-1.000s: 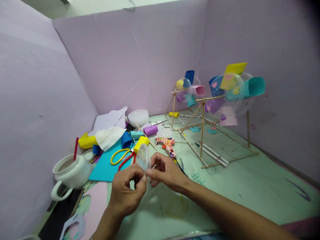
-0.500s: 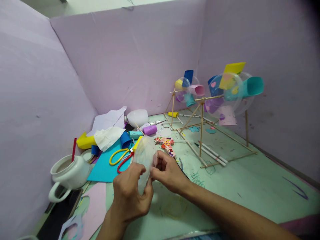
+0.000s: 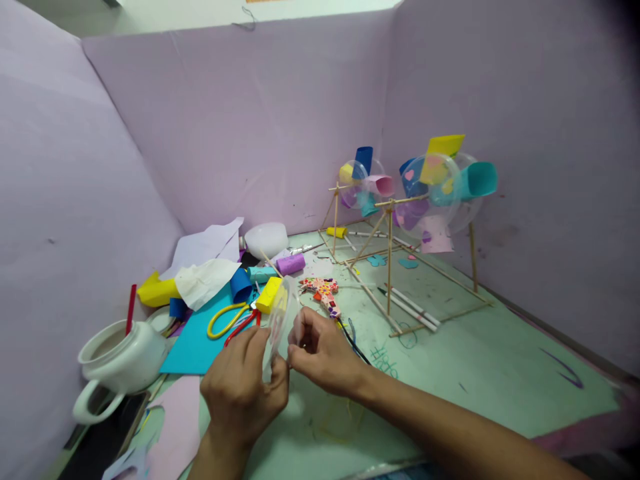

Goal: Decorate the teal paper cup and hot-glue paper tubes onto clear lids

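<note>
A clear plastic lid [image 3: 283,310] stands nearly edge-on between my two hands, above the table. My left hand [image 3: 245,377] grips its near left rim between thumb and fingers. On the other side, my right hand [image 3: 325,350] has its fingers curled in a pinch at the lid's right edge; anything small between those fingertips is hidden. Just behind the lid lie a yellow paper tube [image 3: 269,295] and scissors [image 3: 227,320] with one yellow and one red handle. A glue gun [image 3: 323,291] with a patterned body lies beyond my right hand, its black cord running toward my wrist.
Two stick frames with paper-cupped wheels, a near one [image 3: 443,193] and a far one [image 3: 363,180], stand at right. White pencils [image 3: 413,308] lie inside the near frame. At left are a white ceramic pot [image 3: 125,360], turquoise sheet [image 3: 193,350] and pink paper [image 3: 177,427]. Lilac walls [image 3: 240,120] enclose the table.
The lid has turned from a partly face-on view to nearly edge-on, still between both hands. The whole scene has shifted slightly left as the camera turned.
</note>
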Motion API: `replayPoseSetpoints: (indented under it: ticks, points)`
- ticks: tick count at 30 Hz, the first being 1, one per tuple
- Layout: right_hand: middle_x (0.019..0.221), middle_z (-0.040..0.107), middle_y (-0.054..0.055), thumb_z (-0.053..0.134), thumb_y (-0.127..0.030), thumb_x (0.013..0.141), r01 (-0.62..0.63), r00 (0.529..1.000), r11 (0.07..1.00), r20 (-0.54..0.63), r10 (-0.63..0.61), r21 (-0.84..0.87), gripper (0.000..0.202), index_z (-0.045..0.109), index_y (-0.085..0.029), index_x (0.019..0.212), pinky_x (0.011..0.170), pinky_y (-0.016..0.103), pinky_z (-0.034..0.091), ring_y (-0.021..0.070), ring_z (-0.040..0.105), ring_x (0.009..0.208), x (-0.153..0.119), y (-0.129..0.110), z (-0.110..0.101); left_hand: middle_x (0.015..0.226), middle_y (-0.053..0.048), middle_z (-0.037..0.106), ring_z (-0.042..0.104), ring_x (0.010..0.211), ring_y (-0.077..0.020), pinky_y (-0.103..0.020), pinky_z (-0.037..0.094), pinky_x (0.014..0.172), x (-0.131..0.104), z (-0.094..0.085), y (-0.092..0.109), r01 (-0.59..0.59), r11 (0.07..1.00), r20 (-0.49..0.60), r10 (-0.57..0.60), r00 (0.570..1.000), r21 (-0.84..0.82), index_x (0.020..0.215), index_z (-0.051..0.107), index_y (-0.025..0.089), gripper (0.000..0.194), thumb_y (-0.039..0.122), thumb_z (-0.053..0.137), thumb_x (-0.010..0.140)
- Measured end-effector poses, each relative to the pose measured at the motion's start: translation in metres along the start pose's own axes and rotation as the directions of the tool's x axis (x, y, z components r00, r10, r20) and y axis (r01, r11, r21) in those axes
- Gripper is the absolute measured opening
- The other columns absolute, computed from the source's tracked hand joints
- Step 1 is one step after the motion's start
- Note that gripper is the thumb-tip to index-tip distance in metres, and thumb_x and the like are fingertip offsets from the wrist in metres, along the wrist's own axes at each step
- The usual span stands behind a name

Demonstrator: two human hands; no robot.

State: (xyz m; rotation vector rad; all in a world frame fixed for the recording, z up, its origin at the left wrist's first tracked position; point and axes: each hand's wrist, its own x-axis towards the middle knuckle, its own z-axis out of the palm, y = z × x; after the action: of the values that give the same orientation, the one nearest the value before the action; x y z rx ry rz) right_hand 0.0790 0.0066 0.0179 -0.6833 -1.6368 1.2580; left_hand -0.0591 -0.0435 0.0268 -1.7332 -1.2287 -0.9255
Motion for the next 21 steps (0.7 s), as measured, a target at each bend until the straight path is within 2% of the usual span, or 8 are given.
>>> replayPoseSetpoints:
  ticks: [5,8,11,13,15,17,19,21]
  points:
    - [0.059,0.043,-0.007,0.052,-0.016,0.062,0.026,0.999,0.999,0.03,-0.027,0.028,0.018,0.035,-0.023,0.066,0.046,0.021,0.032,0.008,0.039,0.051,-0.002,-0.002,0.001,0.09,-0.008,0.072,0.066,0.075,-0.0196,-0.025,0.042,0.061,-0.004,0.005,-0.002,0.053,0.994,0.075,-0.06,0.995,0.095,0.097,0.064,0.015,0.025,0.022,0.059,0.074]
    - [0.059,0.045,-0.006,0.05,-0.014,0.06,0.026,0.999,0.999,0.031,-0.027,0.021,0.017,0.036,-0.023,0.065,0.044,0.022,0.034,0.0081,0.04,0.049,-0.005,-0.003,0.001,0.071,-0.004,0.07,0.061,0.059,-0.0164,-0.026,0.033,0.05,-0.007,0.007,-0.01,0.098,0.973,0.114,-0.124,0.986,0.208,0.084,0.066,0.017,0.011,0.019,0.056,0.078]
    - [0.058,0.045,-0.006,0.049,-0.012,0.057,0.01,1.0,0.999,-0.02,-0.009,0.04,0.018,0.036,-0.023,0.063,0.043,0.022,0.038,0.0085,0.043,0.048,-0.005,-0.003,-0.001,0.058,-0.003,0.063,0.055,0.049,-0.0157,-0.028,0.027,0.046,-0.009,0.005,-0.023,0.197,0.94,0.069,-0.224,0.972,0.277,0.076,0.066,0.017,0.013,0.019,0.055,0.082]
    - [0.057,0.045,-0.007,0.048,-0.012,0.056,-0.026,0.997,0.99,-0.073,0.036,0.141,0.017,0.037,-0.023,0.063,0.042,0.022,0.043,0.009,0.047,0.046,-0.002,-0.003,-0.005,0.06,-0.005,0.064,0.056,0.053,-0.0173,-0.027,0.031,0.049,-0.007,0.002,-0.031,0.346,0.906,-0.001,-0.356,0.934,0.243,0.081,0.068,0.015,0.017,0.025,0.055,0.083]
    - [0.055,0.045,-0.009,0.048,-0.013,0.055,-0.056,0.989,0.953,-0.116,0.094,0.298,0.017,0.037,-0.023,0.063,0.042,0.024,0.047,0.0095,0.051,0.043,0.004,-0.005,-0.01,0.065,-0.007,0.066,0.06,0.061,-0.0195,-0.028,0.038,0.057,-0.002,-0.001,-0.035,0.569,0.815,-0.061,-0.566,0.822,0.109,0.089,0.07,0.013,0.025,0.033,0.056,0.082]
    - [0.054,0.046,-0.01,0.05,-0.013,0.055,-0.054,0.978,0.91,-0.163,0.132,0.412,0.016,0.039,-0.022,0.064,0.041,0.025,0.05,0.009,0.051,0.04,0.01,-0.01,-0.016,0.071,-0.007,0.067,0.062,0.066,-0.02,-0.03,0.044,0.063,0.005,-0.005,-0.036,0.776,0.618,-0.09,-0.786,0.612,-0.124,0.097,0.069,0.013,0.032,0.038,0.06,0.079]
    - [0.06,0.051,-0.009,0.053,-0.014,0.056,-0.033,0.962,0.893,-0.229,0.15,0.448,0.016,0.043,-0.021,0.066,0.042,0.025,0.052,0.0077,0.05,0.043,0.015,-0.015,-0.025,0.073,-0.005,0.067,0.061,0.061,-0.0172,-0.029,0.046,0.06,0.012,-0.008,-0.035,0.844,0.392,-0.056,-0.915,0.401,-0.365,0.1,0.066,0.014,0.035,0.037,0.064,0.074]
    - [0.072,0.059,-0.006,0.057,-0.015,0.057,-0.046,0.942,0.895,-0.278,0.186,0.444,0.016,0.048,-0.02,0.068,0.044,0.024,0.052,0.0076,0.053,0.048,0.017,-0.02,-0.034,0.072,-0.002,0.067,0.059,0.055,-0.0137,-0.026,0.045,0.054,0.016,-0.01,-0.036,0.828,0.245,0.009,-0.957,0.289,-0.504,0.099,0.064,0.015,0.034,0.032,0.067,0.07]
